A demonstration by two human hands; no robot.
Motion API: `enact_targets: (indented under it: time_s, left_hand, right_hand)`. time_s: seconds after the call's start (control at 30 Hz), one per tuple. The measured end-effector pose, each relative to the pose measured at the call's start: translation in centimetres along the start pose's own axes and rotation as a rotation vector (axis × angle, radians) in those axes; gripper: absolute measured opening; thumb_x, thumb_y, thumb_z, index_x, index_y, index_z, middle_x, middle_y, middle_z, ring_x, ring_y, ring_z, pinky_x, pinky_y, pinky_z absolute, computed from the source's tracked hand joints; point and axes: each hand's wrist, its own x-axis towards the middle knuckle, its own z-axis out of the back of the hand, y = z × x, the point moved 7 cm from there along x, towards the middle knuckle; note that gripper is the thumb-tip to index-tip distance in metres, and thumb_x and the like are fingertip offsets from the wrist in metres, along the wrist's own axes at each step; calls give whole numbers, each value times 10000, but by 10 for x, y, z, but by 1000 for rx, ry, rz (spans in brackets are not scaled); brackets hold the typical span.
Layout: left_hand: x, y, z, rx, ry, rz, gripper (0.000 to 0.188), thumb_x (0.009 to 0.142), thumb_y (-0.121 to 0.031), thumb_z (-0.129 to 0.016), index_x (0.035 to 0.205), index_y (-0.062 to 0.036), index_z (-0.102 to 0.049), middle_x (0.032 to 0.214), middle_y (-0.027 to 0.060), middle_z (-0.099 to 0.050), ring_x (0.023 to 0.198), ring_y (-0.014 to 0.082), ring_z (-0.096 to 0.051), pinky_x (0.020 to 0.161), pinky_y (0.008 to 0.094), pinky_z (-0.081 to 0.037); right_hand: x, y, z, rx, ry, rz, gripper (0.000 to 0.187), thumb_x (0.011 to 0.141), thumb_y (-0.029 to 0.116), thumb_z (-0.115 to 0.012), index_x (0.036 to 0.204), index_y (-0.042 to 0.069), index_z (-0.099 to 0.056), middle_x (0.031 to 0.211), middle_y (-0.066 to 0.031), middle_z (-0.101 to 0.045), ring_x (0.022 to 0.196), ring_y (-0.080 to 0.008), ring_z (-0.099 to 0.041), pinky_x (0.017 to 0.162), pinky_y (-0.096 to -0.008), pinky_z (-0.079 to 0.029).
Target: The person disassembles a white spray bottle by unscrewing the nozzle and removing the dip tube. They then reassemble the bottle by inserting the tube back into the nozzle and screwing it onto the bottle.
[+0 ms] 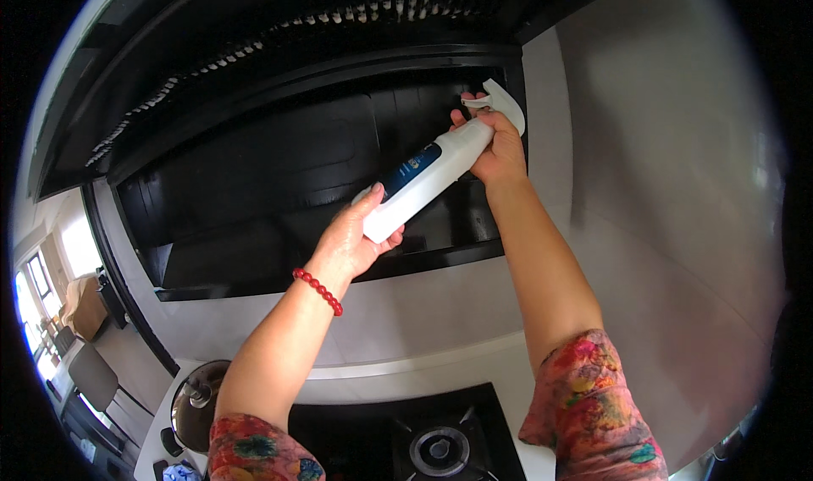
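A white spray bottle [432,182] with a dark blue label is held up at a slant in front of the black range hood [288,155]. Around the bottle's base closes my left hand [350,233], its thumb on the label side. My right hand [498,145] grips the neck just below the white spray head [505,102], with fingers near the trigger. The bottle's nozzle end points up and to the left. A red bead bracelet [318,291] circles my left wrist.
Below lies a black gas hob with a burner [439,450] on a white counter. A lidded pot [193,403] stands at its left, with a blue crumpled cloth [180,472] nearby. A pale wall [660,142] rises on the right. Far left, a chair [93,373] shows in another room.
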Motion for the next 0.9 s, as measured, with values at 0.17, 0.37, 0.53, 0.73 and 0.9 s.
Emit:
enact_targets:
  time_s: [0.17, 0.37, 0.53, 0.73, 0.9]
  left_hand:
    - [5, -24, -2, 83, -8, -48, 419, 848, -287, -646, 1117, -16, -473, 1026, 180, -536, 860, 284, -526, 671, 353, -485]
    - [19, -47, -5, 196, 11, -128, 433, 852, -288, -640, 1122, -2, -459, 990, 181, -538, 827, 272, -536, 661, 347, -490]
    - [28, -52, -9, 200, 9, -157, 403, 851, -294, -642, 1082, -3, -485, 967, 168, -549, 812, 257, -547, 649, 339, -500]
    - [20, -58, -7, 160, 15, -201, 346, 842, -269, -656, 1045, -29, -511, 966, 150, -564, 812, 250, -565, 629, 325, -513]
    - [7, -41, -7, 54, -2, -217, 319, 869, -267, -617, 1045, -27, -502, 947, 142, -571, 796, 246, -568, 630, 336, -511]
  right_hand:
    - [31, -14, 14, 120, -25, -72, 381, 726, 23, -507, 1106, 43, -521, 1001, -142, -554, 816, -280, -545, 792, -475, -471]
    - [61, -18, 12, 157, 13, -71, 328, 757, 61, -507, 1078, 7, -538, 1020, -157, -510, 865, -292, -519, 806, -482, -468]
    - [66, -5, -3, 15, -30, 52, 290, 682, 60, -498, 958, -17, -543, 891, -154, -539, 850, -338, -508, 896, -484, -449]
    - [54, -7, -12, 115, 12, 35, 350, 709, 61, -481, 1020, -93, -526, 936, -210, -525, 837, -339, -526, 836, -491, -461]
    - [49, -1, -10, 33, 92, 30, 333, 749, 58, -480, 1050, -79, -513, 972, -205, -535, 801, -294, -524, 779, -471, -475]
